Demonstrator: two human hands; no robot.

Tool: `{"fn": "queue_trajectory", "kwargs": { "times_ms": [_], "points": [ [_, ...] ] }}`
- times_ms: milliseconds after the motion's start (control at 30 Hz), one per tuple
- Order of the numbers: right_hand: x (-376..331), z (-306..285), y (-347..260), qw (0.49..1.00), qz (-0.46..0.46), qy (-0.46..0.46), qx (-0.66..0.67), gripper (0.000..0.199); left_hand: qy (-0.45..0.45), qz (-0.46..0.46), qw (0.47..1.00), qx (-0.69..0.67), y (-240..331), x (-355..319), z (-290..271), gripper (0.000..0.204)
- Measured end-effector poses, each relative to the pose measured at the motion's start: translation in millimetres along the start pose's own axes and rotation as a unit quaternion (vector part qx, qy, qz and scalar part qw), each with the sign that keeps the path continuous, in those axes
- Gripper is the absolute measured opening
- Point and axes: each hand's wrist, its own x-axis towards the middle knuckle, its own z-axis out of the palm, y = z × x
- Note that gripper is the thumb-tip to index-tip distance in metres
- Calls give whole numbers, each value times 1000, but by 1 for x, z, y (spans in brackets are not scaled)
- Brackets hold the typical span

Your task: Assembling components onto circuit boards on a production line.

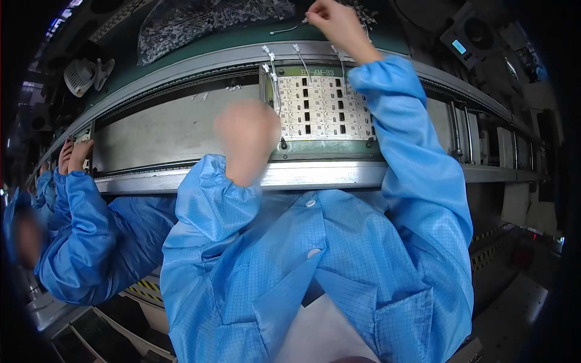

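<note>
**Cable (290, 29): likely light, limp**

Over the bench (242, 39), one end at your right hand (333, 23): fingers curled, can't tell if gripping. Pinch that end; thin wire may strain. Left hand (247, 130) blurred beside boards (293, 103), state unclear.

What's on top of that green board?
Rows of white pieces with small black parts lie on the green board, and thin cables with white connectors cross its far edge. The right sleeve covers its far right corner, so anything there can't be seen.

Left hand (247, 134) blurred; clear bag (209, 29) cut off by top edge
</note>
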Motion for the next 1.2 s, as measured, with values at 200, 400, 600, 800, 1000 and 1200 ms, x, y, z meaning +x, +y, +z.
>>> {"fn": "queue_trajectory", "kwargs": {
  "times_ms": [200, 400, 600, 800, 1000, 1200],
  "points": [
    [-35, -86, 26, 985, 18, -112, 133, 30, 31, 48, 997, 55, 5, 14, -1, 12],
    [-97, -107, -9, 972, 93, -48, 208, 36, -28, 103, 993, 59, 10, 4, -17, 13],
    [-124, -102, -13, 964, 102, -33, 244, 25, -122, 101, 985, 65, -21, 78, -18, 18],
    [-153, -81, -34, 974, 131, -55, 179, 18, -14, 55, 984, 167, -96, 183, 51, 30],
    [-169, -91, -27, 985, 138, -96, 36, 13, -33, 101, 973, 205, -106, 194, 76, 15],
    [-162, -81, -34, 996, -28, -26, -76, 9, -31, 124, 975, 179, -107, 202, 78, 16]
  ]
}}
